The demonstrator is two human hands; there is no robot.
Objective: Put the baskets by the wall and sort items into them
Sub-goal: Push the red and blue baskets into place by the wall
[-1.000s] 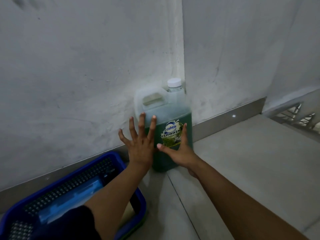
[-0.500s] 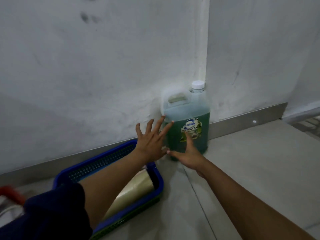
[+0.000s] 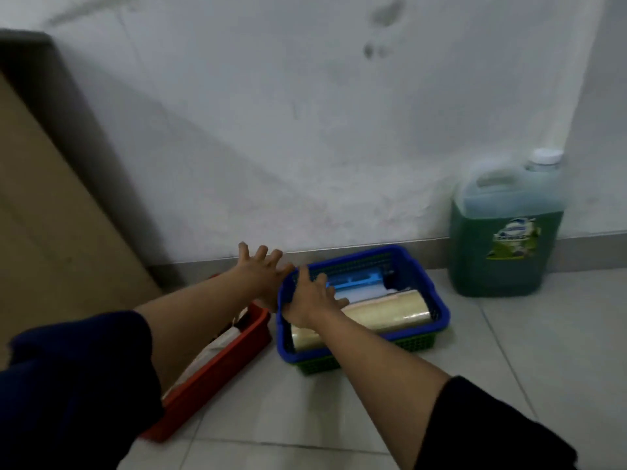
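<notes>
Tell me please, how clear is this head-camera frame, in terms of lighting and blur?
Head view: dim, flat light with a bluish cast; the left hand and right hand are smeared by motion; the jug label is too soft to read; a shadow falls on the wall beside the cardboard box; the wide lens bends the edges.

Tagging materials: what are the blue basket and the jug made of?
Blue basket: looks like moulded plastic, matte, with perforated mesh walls and a solid rim. Jug: likely translucent plastic, green liquid showing through, white screw cap, glossy printed label.
</notes>
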